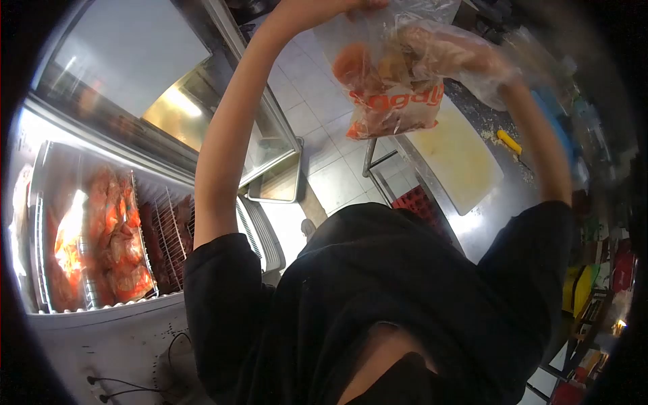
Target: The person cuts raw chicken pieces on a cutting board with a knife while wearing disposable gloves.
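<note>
A clear plastic bag (395, 101) with orange-red lettering hangs in front of me, with orange-red pieces inside. My left hand (331, 8) is cut off by the top edge of the view, its visible fingers closed at the bag's upper left. Loose clear plastic covers my right hand (455, 52) down to the wrist. Its fingers point left into the upper part of the bag and look closed around it, partly hidden by folds and glare. Below the right forearm, a yellow-handled tool (509, 142) lies on the metal counter (482, 239).
A white cutting board (459, 158) rests on the counter, with pale crumbs beside it. At left stands an open chest fridge (108, 312) holding bagged red-orange meat (121, 250) between wire racks (165, 223). Its glass lid (263, 162) is near my left arm. Tiled floor (331, 175) shows between.
</note>
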Demonstrator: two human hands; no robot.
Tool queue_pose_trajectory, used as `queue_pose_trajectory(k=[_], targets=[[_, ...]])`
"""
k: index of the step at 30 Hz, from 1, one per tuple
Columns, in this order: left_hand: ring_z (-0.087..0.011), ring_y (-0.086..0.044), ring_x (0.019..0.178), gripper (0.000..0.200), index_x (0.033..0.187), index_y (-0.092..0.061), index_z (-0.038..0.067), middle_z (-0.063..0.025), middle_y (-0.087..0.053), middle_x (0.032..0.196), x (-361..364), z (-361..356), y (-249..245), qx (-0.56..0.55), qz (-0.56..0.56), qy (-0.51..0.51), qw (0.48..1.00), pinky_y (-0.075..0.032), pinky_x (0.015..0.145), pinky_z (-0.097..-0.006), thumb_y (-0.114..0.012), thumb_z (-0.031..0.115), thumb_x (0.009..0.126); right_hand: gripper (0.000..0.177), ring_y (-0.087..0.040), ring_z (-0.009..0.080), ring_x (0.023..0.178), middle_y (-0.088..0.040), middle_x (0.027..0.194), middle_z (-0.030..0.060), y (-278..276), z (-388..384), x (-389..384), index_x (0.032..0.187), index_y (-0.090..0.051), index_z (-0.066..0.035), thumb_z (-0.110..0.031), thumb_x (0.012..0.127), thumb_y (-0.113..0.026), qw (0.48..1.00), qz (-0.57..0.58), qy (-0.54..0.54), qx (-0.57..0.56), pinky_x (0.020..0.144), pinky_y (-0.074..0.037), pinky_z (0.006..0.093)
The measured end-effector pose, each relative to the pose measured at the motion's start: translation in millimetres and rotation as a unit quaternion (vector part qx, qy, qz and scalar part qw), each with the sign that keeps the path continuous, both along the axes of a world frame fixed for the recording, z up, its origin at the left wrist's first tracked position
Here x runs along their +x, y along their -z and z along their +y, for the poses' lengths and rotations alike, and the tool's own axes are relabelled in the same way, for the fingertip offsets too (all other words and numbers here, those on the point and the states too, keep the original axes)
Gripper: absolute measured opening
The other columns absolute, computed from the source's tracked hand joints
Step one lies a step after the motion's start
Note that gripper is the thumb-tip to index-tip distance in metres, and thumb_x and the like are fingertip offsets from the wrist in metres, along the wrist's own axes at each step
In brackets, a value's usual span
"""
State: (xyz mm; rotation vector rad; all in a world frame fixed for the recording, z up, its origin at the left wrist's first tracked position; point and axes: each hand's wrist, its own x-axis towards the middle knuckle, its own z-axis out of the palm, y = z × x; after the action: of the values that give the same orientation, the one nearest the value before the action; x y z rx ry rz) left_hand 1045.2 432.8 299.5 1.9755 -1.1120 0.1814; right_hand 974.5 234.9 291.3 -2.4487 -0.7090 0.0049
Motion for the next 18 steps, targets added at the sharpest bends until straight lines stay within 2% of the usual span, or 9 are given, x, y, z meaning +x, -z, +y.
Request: queue_pose_trajectory(k=[6, 11, 14, 18], targets=[[-0.0124, -0.059, 0.056, 0.016, 0.086, -0.069, 0.002, -0.0087, -0.066, 0.07, -4, -15, -2, 0.006, 0.008, 0.024, 1.0, -0.047, 0.053, -0.0253, -0.062, 0.015, 0.079, 0.043, -0.057, 0.0169, 0.091, -0.059, 0.098, 0.0087, 9, -21, -26, 0.111, -0.052, -0.002, -0.018, 0.073, -0.067, 0.993, -0.047, 0.094, 0.059, 0.082, -0.046, 0.0297], [-0.0123, -0.058, 0.054, 0.019, 0.085, -0.068, 0.0, -0.0087, -0.066, 0.068, -6, -19, 0, 0.03, 0.009, 0.065, 0.997, -0.047, 0.052, -0.0252, -0.063, 0.017, 0.078, 0.043, -0.057, 0.0166, 0.091, -0.058, 0.099, 0.0086, 17, -44, -31, 0.112, -0.052, -0.003, -0.019, 0.074, -0.066, 0.972, -0.006, 0.101, 0.21, 0.081, -0.046, 0.0284], [-0.0123, -0.058, 0.053, 0.02, 0.083, -0.068, -0.001, -0.0094, -0.066, 0.067, -16, -26, 1, 0.075, -0.002, -0.025, 0.997, -0.046, 0.052, -0.025, -0.064, 0.017, 0.078, 0.043, -0.057, 0.0164, 0.091, -0.058, 0.1, 0.0085, 29, -53, -35, 0.113, -0.051, -0.003, -0.019, 0.075, -0.065, 0.938, 0.064, 0.094, 0.328, 0.08, -0.047, 0.0277], [-0.0126, -0.058, 0.053, 0.02, 0.081, -0.068, -0.002, -0.0099, -0.066, 0.068, -5, -20, 9, 0.086, 0.002, -0.024, 0.996, -0.046, 0.052, -0.0248, -0.064, 0.017, 0.078, 0.043, -0.057, 0.0161, 0.09, -0.057, 0.101, 0.0084, 53, -60, -39, 0.114, -0.051, -0.004, -0.019, 0.076, -0.065, 0.861, 0.165, 0.076, 0.474, 0.079, -0.047, 0.0267]])
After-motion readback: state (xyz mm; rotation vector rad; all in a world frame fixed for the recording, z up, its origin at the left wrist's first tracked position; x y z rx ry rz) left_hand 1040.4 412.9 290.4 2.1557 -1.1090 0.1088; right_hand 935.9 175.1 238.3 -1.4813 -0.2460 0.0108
